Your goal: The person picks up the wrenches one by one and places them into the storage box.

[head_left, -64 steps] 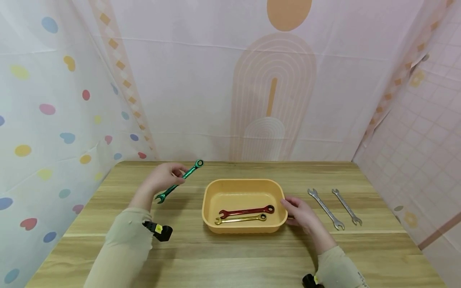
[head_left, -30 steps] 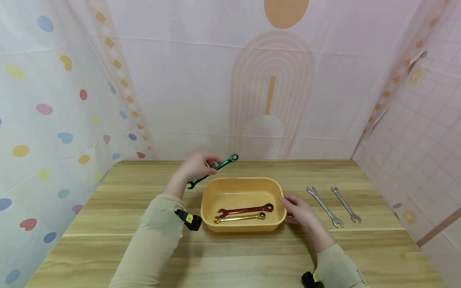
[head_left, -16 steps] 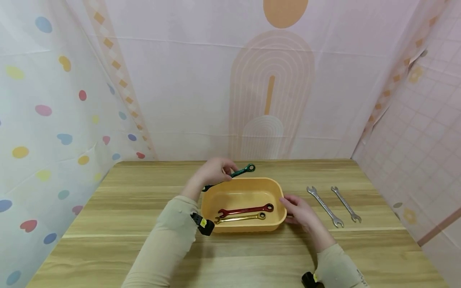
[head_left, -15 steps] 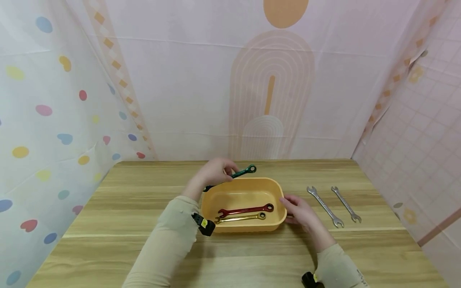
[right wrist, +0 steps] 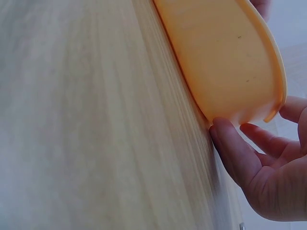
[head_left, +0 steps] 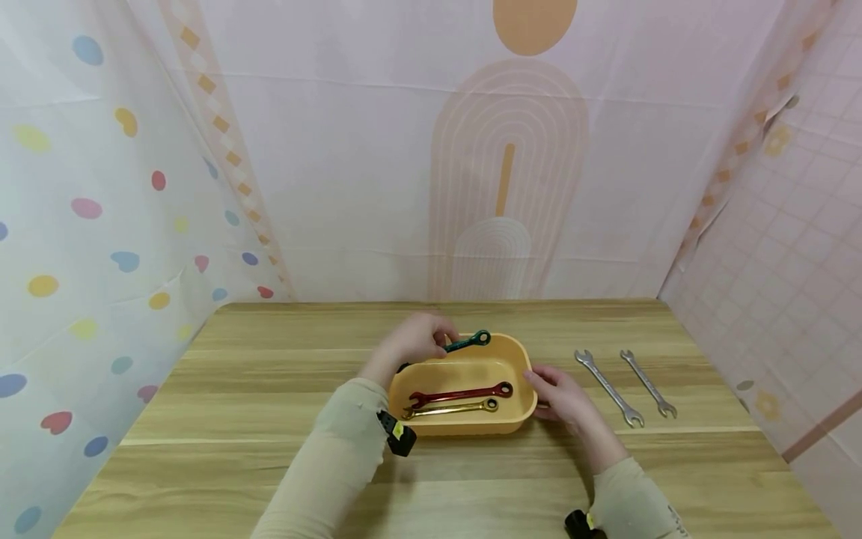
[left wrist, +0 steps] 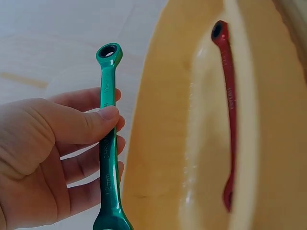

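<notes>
In the head view my left hand is over the back left of a yellow plastic tub, holding a green ratcheting combination wrench. The left wrist view shows the thumb pressed on the wrench's shank, with the fingers behind it and its ring end up. Inside the tub lie a red ratcheting wrench and a gold one, roughly side by side. At the tub's right end my right hand grips the rim and outer wall. The right wrist view shows its fingertips against that end.
Two silver open-end wrenches, a larger one and a smaller one, lie on the wooden table to the right of the tub. Patterned cloth hangs behind the table and along both sides.
My left hand has carried the green wrench from the left of the tub rightward, then lowered it over the tub's back left. My right hand has stayed at the tub's right end.
</notes>
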Action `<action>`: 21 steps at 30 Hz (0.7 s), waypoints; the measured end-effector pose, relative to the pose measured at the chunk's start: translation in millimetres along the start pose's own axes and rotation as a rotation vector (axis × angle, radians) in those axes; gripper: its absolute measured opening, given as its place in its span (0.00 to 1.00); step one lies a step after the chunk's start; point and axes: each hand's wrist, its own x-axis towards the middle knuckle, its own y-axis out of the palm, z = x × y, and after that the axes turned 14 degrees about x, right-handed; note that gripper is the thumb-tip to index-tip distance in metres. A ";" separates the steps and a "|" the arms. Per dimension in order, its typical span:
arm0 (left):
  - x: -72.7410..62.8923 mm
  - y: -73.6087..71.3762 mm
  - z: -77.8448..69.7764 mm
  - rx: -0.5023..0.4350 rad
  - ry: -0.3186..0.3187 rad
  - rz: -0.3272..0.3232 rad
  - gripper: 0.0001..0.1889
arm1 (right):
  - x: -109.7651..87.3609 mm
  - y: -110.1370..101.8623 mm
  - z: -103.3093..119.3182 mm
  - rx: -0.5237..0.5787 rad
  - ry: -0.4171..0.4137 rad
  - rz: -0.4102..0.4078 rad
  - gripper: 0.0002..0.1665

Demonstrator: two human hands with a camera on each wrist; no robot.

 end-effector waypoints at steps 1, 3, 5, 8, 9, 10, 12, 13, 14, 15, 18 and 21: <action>0.5 2.5 -0.7 0.002 -0.002 0.002 0.13 | 0.1 0.0 -0.1 0.002 -0.001 0.002 0.29; 1.3 6.9 -1.9 0.005 0.002 0.004 0.12 | 0.2 0.3 -0.2 0.007 -0.001 0.002 0.29; 0.8 9.9 -3.2 -0.001 0.004 0.009 0.12 | 0.2 0.8 -0.3 0.012 0.000 -0.001 0.29; -0.3 13.0 -4.8 -0.016 0.018 0.022 0.11 | 0.3 1.5 -0.4 0.019 0.003 -0.006 0.29; -0.7 13.8 -5.3 -0.025 0.020 0.030 0.11 | 0.3 1.7 -0.4 0.020 0.003 -0.008 0.29; -1.1 14.8 -5.5 -0.034 0.022 0.036 0.11 | 0.4 1.8 -0.3 0.019 0.002 -0.008 0.29; -1.0 17.6 -5.1 -0.037 0.029 0.048 0.11 | 0.5 1.9 -0.4 0.017 0.001 -0.009 0.29; -0.7 19.4 -4.6 -0.036 0.031 0.052 0.11 | 0.5 1.9 -0.3 0.013 0.000 -0.009 0.29; -0.5 21.2 -4.3 -0.030 0.030 0.056 0.11 | 0.5 1.8 -0.3 0.012 0.000 -0.009 0.29; -0.2 23.4 -3.6 -0.027 0.026 0.063 0.11 | 0.5 1.7 -0.3 0.008 0.000 -0.009 0.29; 0.2 30.0 -1.3 0.000 0.005 0.078 0.12 | 0.8 1.6 -0.6 0.006 -0.002 -0.006 0.29; -0.9 34.2 -0.7 0.013 -0.030 0.086 0.13 | 1.2 2.0 -0.9 0.011 -0.004 -0.003 0.29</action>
